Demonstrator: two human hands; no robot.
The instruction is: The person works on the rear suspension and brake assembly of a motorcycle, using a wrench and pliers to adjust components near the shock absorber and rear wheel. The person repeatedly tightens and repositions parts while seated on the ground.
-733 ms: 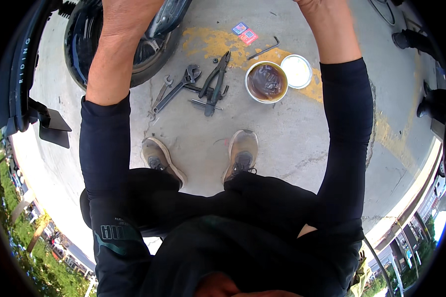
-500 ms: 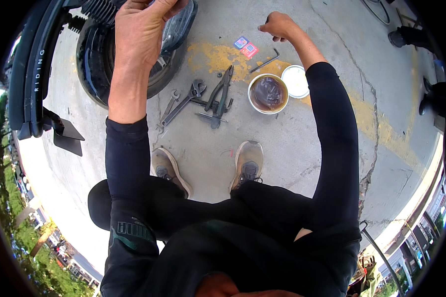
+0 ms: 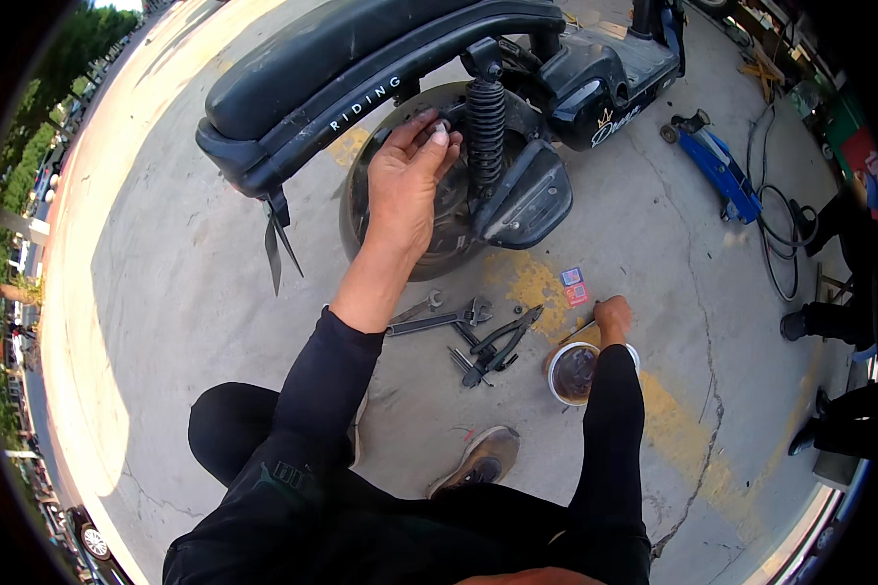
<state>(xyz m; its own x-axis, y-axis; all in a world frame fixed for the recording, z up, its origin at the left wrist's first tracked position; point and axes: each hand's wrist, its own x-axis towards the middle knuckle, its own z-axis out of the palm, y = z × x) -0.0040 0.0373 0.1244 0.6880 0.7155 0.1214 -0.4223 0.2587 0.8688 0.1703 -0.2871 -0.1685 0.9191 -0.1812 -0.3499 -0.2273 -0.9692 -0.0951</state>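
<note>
My left hand [image 3: 400, 190] is raised beside the scooter's rear wheel [image 3: 361, 200] and coil spring [image 3: 486, 127]. Its thumb and fingers are pinched together; whatever they hold, if anything, is too small to make out. Low on the right, my right hand [image 3: 613, 317] has its fingers curled around the bent end of a hex key [image 3: 578, 331], beyond a white tub of brown grease [image 3: 572, 374]. The tub's white lid [image 3: 634, 357] is mostly hidden behind my right arm.
On the concrete lie pliers [image 3: 505, 341], an adjustable wrench [image 3: 439, 320], an open-end wrench [image 3: 419, 305] and two small cards, blue [image 3: 571, 276] and red [image 3: 577, 293]. A blue floor jack [image 3: 720, 171] stands far right, near a black hose [image 3: 773, 229] and other people's legs [image 3: 834, 317].
The view has swung left and up, showing more of the scooter. My right hand has come down from above the cards to the hex key. My left hand stays pinched.
</note>
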